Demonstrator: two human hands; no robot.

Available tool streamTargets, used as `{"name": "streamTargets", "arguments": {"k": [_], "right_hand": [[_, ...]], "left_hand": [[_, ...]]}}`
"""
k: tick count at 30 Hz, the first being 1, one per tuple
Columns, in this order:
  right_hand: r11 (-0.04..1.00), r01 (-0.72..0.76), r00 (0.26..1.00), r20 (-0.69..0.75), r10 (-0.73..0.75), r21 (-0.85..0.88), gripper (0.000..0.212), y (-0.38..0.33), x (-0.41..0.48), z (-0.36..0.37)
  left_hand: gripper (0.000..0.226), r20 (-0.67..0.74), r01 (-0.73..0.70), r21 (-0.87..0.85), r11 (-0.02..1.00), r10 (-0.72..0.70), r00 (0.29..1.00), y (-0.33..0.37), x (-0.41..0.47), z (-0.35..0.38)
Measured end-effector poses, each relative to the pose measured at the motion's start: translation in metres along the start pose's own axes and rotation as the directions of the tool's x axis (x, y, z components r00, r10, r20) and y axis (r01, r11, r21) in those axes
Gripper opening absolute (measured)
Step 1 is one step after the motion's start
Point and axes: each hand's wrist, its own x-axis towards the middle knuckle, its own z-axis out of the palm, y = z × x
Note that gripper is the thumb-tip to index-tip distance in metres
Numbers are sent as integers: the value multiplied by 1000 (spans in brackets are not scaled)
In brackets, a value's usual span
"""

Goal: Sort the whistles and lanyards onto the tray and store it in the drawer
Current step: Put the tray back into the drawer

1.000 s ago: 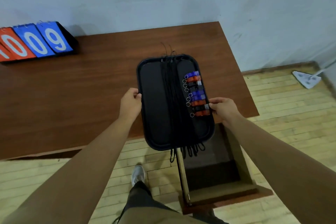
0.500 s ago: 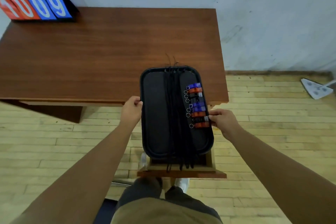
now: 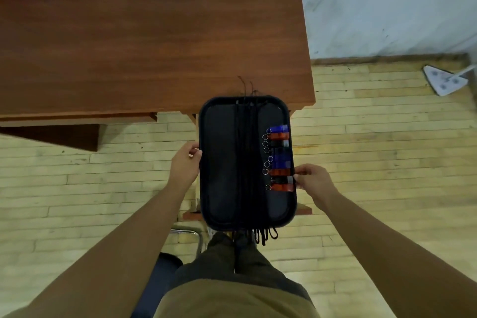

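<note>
Head view: the left hand (image 3: 185, 165) curls round the tray's left edge near its middle, thumb on the rim. The black tray (image 3: 219, 162) is held in the air, its far edge at the desk's (image 3: 154, 33) near-right corner. Black lanyards (image 3: 247, 162) run lengthwise down its middle, spilling over the far and near edges. Blue, orange and black whistles (image 3: 280, 160) line the right edge. The right hand (image 3: 313, 182) pinches that edge beside the nearest whistles.
</note>
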Motion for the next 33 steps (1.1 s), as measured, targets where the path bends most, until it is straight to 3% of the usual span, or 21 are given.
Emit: {"name": "streamTargets", "arguments": {"k": [17, 28, 33], "right_hand": [[996, -90, 995, -45, 90, 12, 15, 31, -16, 15], [999, -26, 998, -52, 25, -27, 18, 27, 24, 29], [999, -19, 997, -72, 17, -33, 20, 32, 39, 36]], "left_hand": [[21, 106, 76, 2, 997, -76, 991, -44, -4, 29], [27, -47, 94, -9, 995, -95, 994, -50, 17, 49], [32, -55, 142, -111, 984, -149, 987, -49, 24, 62]]}}
